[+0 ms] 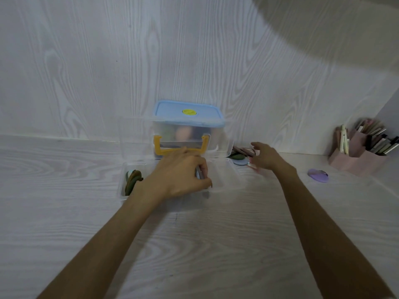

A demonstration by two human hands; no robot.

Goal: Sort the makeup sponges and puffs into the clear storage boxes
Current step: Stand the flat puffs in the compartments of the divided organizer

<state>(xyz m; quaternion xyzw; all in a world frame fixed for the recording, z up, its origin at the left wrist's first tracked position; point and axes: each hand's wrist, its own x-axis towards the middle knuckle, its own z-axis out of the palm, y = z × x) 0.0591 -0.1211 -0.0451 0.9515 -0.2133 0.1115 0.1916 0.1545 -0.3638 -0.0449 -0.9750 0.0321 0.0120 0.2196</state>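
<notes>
A low clear storage box (224,175) lies open on the table in front of me, with green and brown puffs (132,181) standing on edge at its left end. My left hand (183,173) hangs over the middle of this box and pinches a flat grey-blue puff (198,174). Behind it stands a taller clear box (190,134) with a blue lid and a yellow handle, holding sponges. My right hand (266,157) hovers with loose fingers over a small pile of puffs (240,157) to the right of the boxes. A purple puff (317,175) lies alone further right.
A pink desk organiser (358,157) full of pens and brushes stands at the far right against the wall. The white wood-grain table meets a matching wall just behind the boxes.
</notes>
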